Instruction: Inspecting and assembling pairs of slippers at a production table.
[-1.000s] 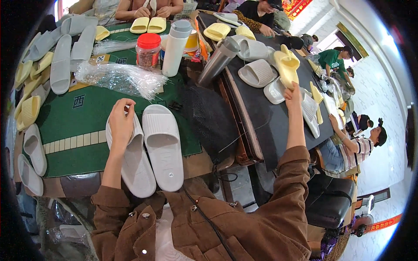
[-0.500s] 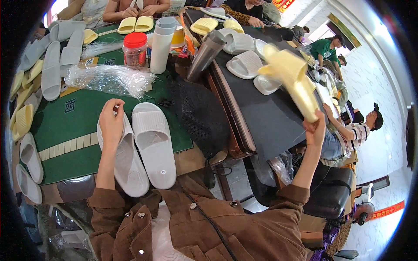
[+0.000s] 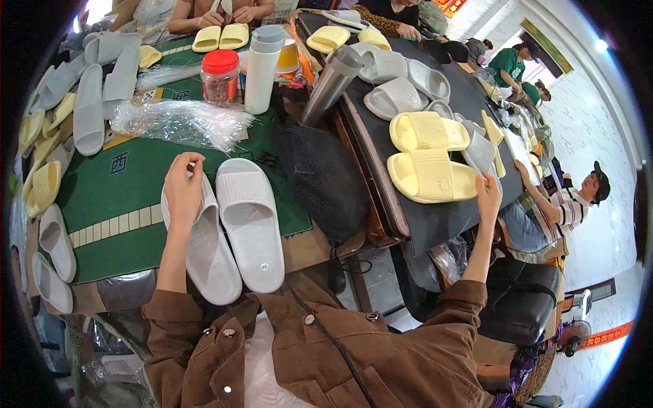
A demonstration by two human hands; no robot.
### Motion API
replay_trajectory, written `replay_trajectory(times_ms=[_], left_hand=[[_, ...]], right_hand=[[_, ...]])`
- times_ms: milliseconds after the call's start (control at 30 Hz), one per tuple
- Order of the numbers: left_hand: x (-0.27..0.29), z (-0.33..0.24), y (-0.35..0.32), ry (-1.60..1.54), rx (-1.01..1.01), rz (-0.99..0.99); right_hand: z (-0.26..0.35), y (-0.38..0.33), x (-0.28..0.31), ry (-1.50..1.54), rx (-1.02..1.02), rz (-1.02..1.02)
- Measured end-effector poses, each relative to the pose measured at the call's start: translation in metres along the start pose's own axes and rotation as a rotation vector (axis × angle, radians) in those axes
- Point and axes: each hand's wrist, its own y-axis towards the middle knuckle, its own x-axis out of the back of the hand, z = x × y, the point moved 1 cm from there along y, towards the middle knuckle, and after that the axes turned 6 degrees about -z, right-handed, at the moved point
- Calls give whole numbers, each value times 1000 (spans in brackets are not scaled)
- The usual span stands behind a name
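Watching remotely, I find the right hand point(image 3: 488, 196) at the lower yellow slipper point(image 3: 423, 178) on the dark counter point(image 3: 435, 223), the left hand point(image 3: 183, 194) curled over a grey slipper point(image 3: 215, 265). Whether either pinches anything, I cannot tell.

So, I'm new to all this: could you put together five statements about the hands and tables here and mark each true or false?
1. The left hand is at a pale grey slipper. True.
2. The right hand is at the end of a yellow slipper. True.
3. The red-lidded jar stands right of the white bottle. False: the jar is left of the bottle.
4. Clear plastic lies on the green mat. True.
5. The person's sleeves are green. False: the sleeves are brown.
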Motion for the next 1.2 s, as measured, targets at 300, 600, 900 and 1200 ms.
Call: replay_trajectory(times_ms=[300,600,900,1200], left_hand=[[57,-63,-30,-64,-169,73],[74,-61,-122,296,-218,325],[21,-47,-106,380,-228,204],[102,19,-72,664,-172,-54]], right_hand=[[64,1,-59,-284,423,293],[40,9,-67,-259,390,388],[74,-32,-81,-37,329,445],[69,-35,-83,-217,448,361]])
